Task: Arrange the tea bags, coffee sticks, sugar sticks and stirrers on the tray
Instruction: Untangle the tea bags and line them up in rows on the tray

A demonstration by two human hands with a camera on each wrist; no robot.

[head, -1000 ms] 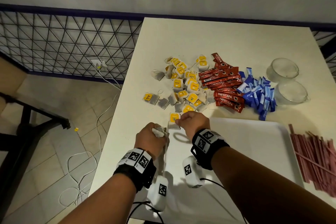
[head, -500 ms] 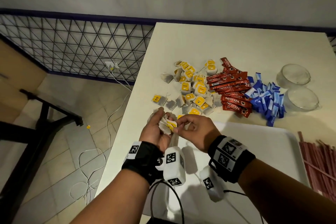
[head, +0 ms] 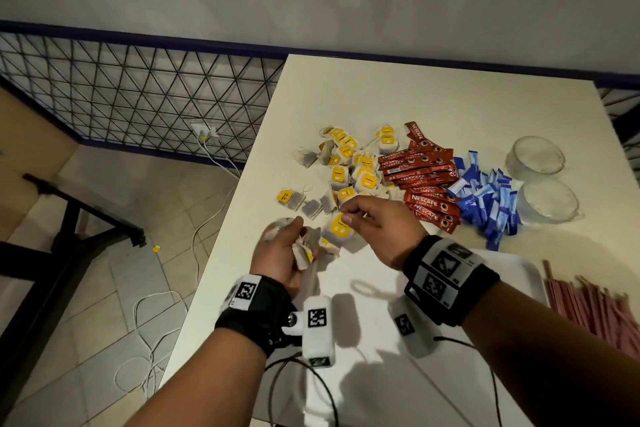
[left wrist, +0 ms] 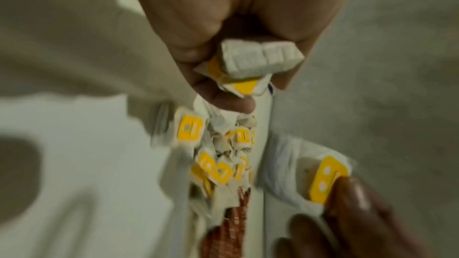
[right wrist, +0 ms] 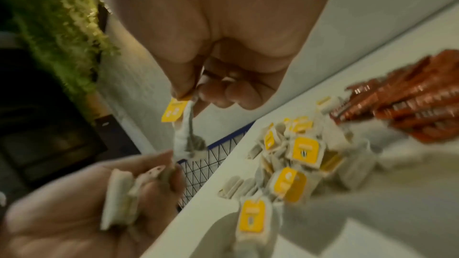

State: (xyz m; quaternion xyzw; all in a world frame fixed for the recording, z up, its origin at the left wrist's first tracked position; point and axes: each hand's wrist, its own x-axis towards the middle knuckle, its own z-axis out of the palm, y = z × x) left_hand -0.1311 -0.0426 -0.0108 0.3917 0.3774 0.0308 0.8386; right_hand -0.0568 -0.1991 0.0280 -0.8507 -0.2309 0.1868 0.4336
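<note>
Currently pinching one tea bag (head: 337, 228) in right hand (head: 382, 230), bunching several in left hand (head: 281, 253), risking tangling strings, spilling off worktop (head: 450, 97) edge.

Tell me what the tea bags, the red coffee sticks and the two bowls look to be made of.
Tea bags: thin, matte, off-white filter paper, dark contents showing through, with glossy yellow card tags.
Coffee sticks: shiny printed film, likely plastic or foil laminate, judging by the glints on the red.
Bowls: clear and see-through with bright rim highlights, so glass or clear plastic; the pictures cannot settle which.
</note>
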